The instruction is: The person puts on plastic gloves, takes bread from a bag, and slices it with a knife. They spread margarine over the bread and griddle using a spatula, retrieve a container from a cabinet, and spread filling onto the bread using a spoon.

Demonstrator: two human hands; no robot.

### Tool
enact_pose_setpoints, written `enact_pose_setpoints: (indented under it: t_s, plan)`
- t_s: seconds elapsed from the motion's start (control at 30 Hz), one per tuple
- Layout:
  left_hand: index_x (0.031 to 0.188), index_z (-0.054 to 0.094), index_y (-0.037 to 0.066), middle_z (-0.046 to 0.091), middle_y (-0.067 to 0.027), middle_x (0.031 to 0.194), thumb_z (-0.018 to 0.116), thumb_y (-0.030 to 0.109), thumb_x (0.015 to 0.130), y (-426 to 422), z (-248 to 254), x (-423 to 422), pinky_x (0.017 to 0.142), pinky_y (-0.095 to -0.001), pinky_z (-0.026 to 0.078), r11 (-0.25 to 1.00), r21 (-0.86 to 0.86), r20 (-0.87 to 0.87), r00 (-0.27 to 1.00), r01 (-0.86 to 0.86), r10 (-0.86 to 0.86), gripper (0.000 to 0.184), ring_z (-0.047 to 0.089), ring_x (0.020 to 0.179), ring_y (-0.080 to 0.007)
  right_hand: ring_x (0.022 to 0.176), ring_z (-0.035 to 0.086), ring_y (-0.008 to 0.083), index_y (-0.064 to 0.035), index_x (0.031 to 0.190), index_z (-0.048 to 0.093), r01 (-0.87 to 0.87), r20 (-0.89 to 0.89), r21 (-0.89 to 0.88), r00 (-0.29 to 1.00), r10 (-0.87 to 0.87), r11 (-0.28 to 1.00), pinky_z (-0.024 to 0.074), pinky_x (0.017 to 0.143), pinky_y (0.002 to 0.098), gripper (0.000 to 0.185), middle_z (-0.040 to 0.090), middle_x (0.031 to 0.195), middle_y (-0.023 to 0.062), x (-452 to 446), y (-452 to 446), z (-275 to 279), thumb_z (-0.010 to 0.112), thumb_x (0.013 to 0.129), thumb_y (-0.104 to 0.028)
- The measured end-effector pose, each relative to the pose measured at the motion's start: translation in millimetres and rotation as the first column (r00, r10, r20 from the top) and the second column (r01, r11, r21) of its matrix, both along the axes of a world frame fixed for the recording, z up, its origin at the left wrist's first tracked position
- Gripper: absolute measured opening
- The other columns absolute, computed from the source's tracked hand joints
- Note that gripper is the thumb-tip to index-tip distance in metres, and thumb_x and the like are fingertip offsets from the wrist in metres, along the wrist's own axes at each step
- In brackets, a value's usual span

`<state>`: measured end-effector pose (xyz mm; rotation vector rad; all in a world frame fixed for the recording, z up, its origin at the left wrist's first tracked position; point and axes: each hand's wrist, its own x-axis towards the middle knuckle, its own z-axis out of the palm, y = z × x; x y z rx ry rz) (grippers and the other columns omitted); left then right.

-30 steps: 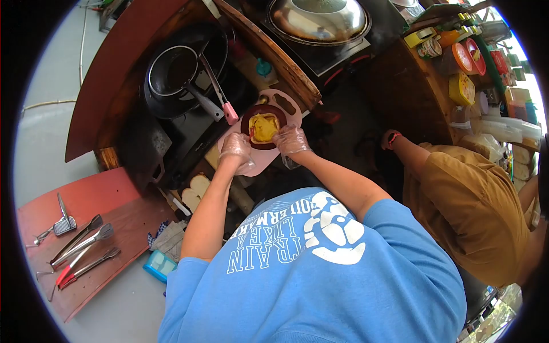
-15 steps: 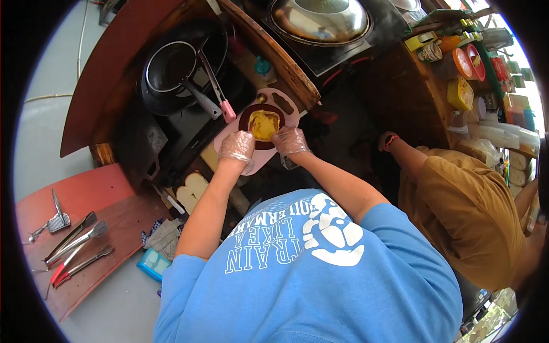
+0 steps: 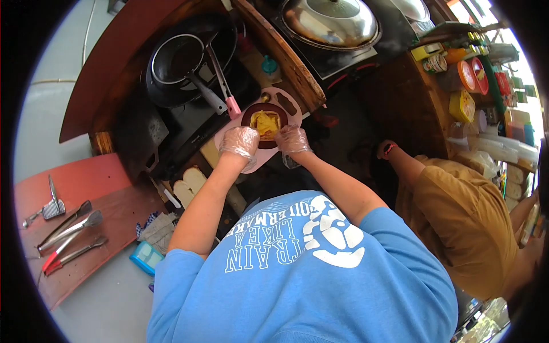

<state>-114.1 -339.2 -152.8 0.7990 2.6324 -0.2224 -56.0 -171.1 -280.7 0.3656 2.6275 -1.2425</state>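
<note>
A slice of bread with a yellow topping (image 3: 265, 123) lies on a dark red plate (image 3: 278, 141), which rests on a pink cutting board (image 3: 223, 136). My left hand (image 3: 240, 142), in a clear plastic glove, is closed at the left lower edge of the bread. My right hand (image 3: 293, 140), gloved the same way, has its fingers pressed together at the right edge. What little the fingers grip is hidden. Above the board lie tongs with pink tips (image 3: 233, 107), beside a frying pan (image 3: 177, 59).
A domed metal lid (image 3: 330, 23) covers a pan on the stove at the top. Several tongs (image 3: 71, 231) lie on a red board at the left. Bread slices (image 3: 191, 182) are below the stove. A person in a brown shirt (image 3: 457, 223) stands at the right, near shelves of containers.
The view has shifted a little. My left hand has moved slightly inward over the plate's left edge, and the yellow topping looks more folded. My right hand stays at the bread's right side.
</note>
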Motion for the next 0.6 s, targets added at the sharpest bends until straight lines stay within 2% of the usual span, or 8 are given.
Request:
enact_pose_setpoints:
  t_s: [0.07,0.17,0.23,0.27,0.33,0.4,0.53,0.6]
  plan:
    - [0.085,0.077,0.007,0.075,-0.0163,0.088,0.059,0.016,0.085,0.9,-5.1,2.5,0.075,-0.0449,0.059,1.000,0.023,-0.003,1.000,-0.019,0.019,0.020,0.074,0.083,-0.0329,0.091,0.067,0.0320,-0.0105,0.081,0.070,-0.355,-0.208,0.400,0.862,0.461,0.845,0.0570,0.078,0.0418,0.011,0.071,0.092,0.0114,-0.7,6.4,-7.4,0.069,0.074,-0.020]
    - [0.085,0.077,0.008,0.075,-0.0149,0.091,0.058,0.015,0.085,1.0,-3.3,4.5,0.076,-0.0438,0.059,0.997,0.040,0.010,0.998,-0.068,0.067,0.020,0.074,0.085,-0.0316,0.096,0.065,0.0332,-0.0142,0.079,0.069,-0.393,-0.130,0.491,0.849,0.512,0.777,0.0565,0.079,0.0429,0.011,0.070,0.091,0.0091,-2.1,3.1,-11.6,0.071,0.069,-0.020]
    - [0.087,0.077,0.008,0.075,-0.0146,0.093,0.058,0.015,0.085,-1.6,-4.4,-0.1,0.077,-0.0435,0.059,0.997,0.038,0.041,0.997,-0.071,0.069,0.021,0.074,0.087,-0.0312,0.085,0.068,0.0317,-0.0107,0.081,0.070,-0.378,-0.200,0.500,0.825,0.528,0.779,0.0574,0.073,0.0408,0.010,0.071,0.087,0.0094,-1.0,3.4,-30.1,0.069,0.073,-0.017]
    - [0.088,0.077,0.008,0.075,-0.0137,0.093,0.057,0.015,0.086,-7.5,-12.0,-4.3,0.077,-0.0439,0.059,0.994,0.029,0.053,0.993,-0.106,0.104,0.021,0.074,0.089,-0.0310,0.076,0.069,0.0287,-0.0076,0.081,0.070,-0.296,-0.244,0.169,0.911,0.331,0.940,0.0570,0.068,0.0376,0.010,0.071,0.082,0.0100,3.8,2.1,-68.3,0.068,0.075,-0.016]
    - [0.087,0.077,0.008,0.075,-0.0134,0.093,0.057,0.015,0.086,-14.5,3.8,-10.4,0.077,-0.0438,0.059,0.987,0.068,0.027,0.989,-0.145,0.143,0.021,0.074,0.089,-0.0310,0.067,0.070,0.0257,-0.0045,0.082,0.070,-0.165,-0.207,-0.174,0.970,0.127,0.971,0.0566,0.062,0.0343,0.011,0.071,0.077,0.0106,1.5,-0.1,-60.5,0.067,0.078,-0.015]
    - [0.087,0.076,0.008,0.076,-0.0125,0.094,0.058,0.014,0.087,-15.0,30.0,-20.2,0.077,-0.0432,0.059,0.983,0.046,0.043,0.983,-0.179,0.177,0.020,0.074,0.091,-0.0310,0.052,0.066,0.0192,0.0018,0.080,0.069,0.028,-0.092,-0.151,0.995,-0.042,0.988,0.0536,0.053,0.0291,0.018,0.068,0.067,0.0111,0.6,-4.8,-30.6,0.066,0.083,-0.016]
    - [0.092,0.077,0.009,0.076,-0.0117,0.098,0.062,0.014,0.084,-9.3,35.5,-26.0,0.078,-0.0418,0.060,0.988,-0.044,0.019,0.989,-0.147,0.148,0.018,0.074,0.095,-0.0295,0.053,0.065,0.0153,0.0021,0.079,0.069,0.025,-0.119,-0.091,0.992,-0.035,0.996,0.0535,0.053,0.0286,0.018,0.066,0.064,0.0087,2.4,-3.9,-38.3,0.068,0.083,-0.016]
    - [0.093,0.078,0.009,0.076,-0.0114,0.099,0.065,0.014,0.081,-0.4,28.3,-19.9,0.079,-0.0410,0.060,0.989,-0.067,0.058,0.989,-0.133,0.137,0.018,0.074,0.096,-0.0287,0.052,0.064,0.0146,0.0020,0.079,0.070,-0.132,-0.247,-0.078,0.963,0.109,0.988,0.0533,0.052,0.0290,0.018,0.066,0.064,0.0082,4.6,0.7,-68.9,0.068,0.083,-0.016]
